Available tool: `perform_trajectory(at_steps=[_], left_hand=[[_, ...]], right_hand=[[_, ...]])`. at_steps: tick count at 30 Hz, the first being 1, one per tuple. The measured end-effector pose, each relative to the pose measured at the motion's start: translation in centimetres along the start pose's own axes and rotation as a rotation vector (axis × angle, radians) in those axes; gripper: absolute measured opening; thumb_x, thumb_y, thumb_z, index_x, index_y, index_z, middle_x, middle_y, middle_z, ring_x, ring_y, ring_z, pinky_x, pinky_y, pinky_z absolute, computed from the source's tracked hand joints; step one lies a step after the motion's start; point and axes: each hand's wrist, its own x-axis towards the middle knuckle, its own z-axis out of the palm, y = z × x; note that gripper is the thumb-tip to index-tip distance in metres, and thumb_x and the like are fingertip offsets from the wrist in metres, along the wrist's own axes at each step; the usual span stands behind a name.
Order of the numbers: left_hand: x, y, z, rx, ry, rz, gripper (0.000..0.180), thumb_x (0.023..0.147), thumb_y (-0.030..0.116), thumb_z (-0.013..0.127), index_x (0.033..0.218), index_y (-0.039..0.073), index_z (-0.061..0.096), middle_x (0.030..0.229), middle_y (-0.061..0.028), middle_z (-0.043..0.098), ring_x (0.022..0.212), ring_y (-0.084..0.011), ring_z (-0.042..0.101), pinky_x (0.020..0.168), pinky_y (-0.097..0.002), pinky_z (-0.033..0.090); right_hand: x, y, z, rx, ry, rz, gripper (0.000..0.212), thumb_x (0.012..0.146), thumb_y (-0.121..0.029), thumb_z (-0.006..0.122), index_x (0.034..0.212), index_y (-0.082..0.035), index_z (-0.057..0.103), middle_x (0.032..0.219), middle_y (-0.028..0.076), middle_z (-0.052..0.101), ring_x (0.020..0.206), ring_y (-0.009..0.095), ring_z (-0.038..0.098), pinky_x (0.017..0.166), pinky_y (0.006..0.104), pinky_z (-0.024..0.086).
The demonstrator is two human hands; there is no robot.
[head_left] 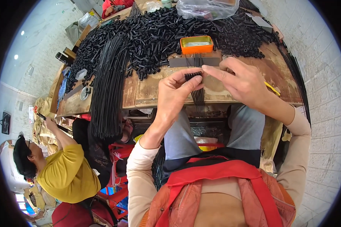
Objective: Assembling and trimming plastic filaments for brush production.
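Observation:
My left hand is closed around a small bundle of thin black rods. Their thicker dark ends sit side by side between its thumb and fingers, and the thin shafts hang past the table edge toward my lap. My right hand reaches in from the right with its index finger stretched out. That fingertip is at the rod ends, by my left fingers; its other fingers are bent, and nothing shows in them. Beyond my hands, more thin rods lie across a grey bar in front of an orange rectangular tin.
Heaps of short black tubular parts cover the wooden table. A long bundle of black rods overhangs its front edge at left. A yellow-handled tool lies right. A person in yellow sits left; red sleeves show opposite.

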Motion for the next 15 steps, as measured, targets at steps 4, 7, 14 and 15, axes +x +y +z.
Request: perform_trajectory(at_steps=[4, 7, 14, 15], left_hand=[[-0.10, -0.04, -0.17, -0.033, 0.002, 0.006, 0.022, 0.090, 0.000, 0.061, 0.111, -0.005, 0.064, 0.099, -0.0128, 0.069, 0.092, -0.0168, 0.067, 0.083, -0.0325, 0.059], [-0.13, 0.06, -0.13, -0.029, -0.003, 0.014, 0.022, 0.090, 0.001, 0.062, 0.111, -0.005, 0.064, 0.098, -0.0126, 0.069, 0.091, -0.0169, 0.067, 0.083, -0.0326, 0.059], [-0.17, -0.10, -0.34, -0.053, -0.014, -0.011, 0.024, 0.089, 0.002, 0.064, 0.112, -0.003, 0.066, 0.101, -0.0122, 0.069, 0.092, -0.0146, 0.066, 0.084, -0.0276, 0.057], [-0.14, -0.17, -0.51, -0.052, -0.013, -0.013, 0.024, 0.089, 0.002, 0.064, 0.112, -0.003, 0.066, 0.101, -0.0122, 0.069, 0.092, -0.0146, 0.066, 0.084, -0.0276, 0.057]], right_hand=[[-0.28, -0.05, 0.50, -0.025, 0.023, -0.042, 0.054, 0.073, 0.001, 0.063, 0.124, -0.015, 0.063, 0.085, 0.006, 0.055, 0.071, 0.020, 0.057, 0.056, 0.0314, 0.049], [-0.34, 0.09, 0.60, -0.095, 0.037, -0.115, 0.053, 0.072, -0.001, 0.063, 0.124, -0.012, 0.063, 0.085, 0.006, 0.054, 0.072, 0.020, 0.057, 0.057, 0.0315, 0.049], [0.27, 0.21, 0.36, -0.173, 0.072, -0.256, 0.045, 0.067, -0.007, 0.065, 0.112, 0.001, 0.064, 0.091, 0.009, 0.057, 0.074, 0.022, 0.059, 0.060, 0.0300, 0.050], [0.49, 0.30, 0.29, -0.143, 0.093, -0.270, 0.042, 0.068, -0.007, 0.065, 0.108, 0.002, 0.064, 0.092, 0.009, 0.058, 0.074, 0.022, 0.059, 0.060, 0.0296, 0.051]])
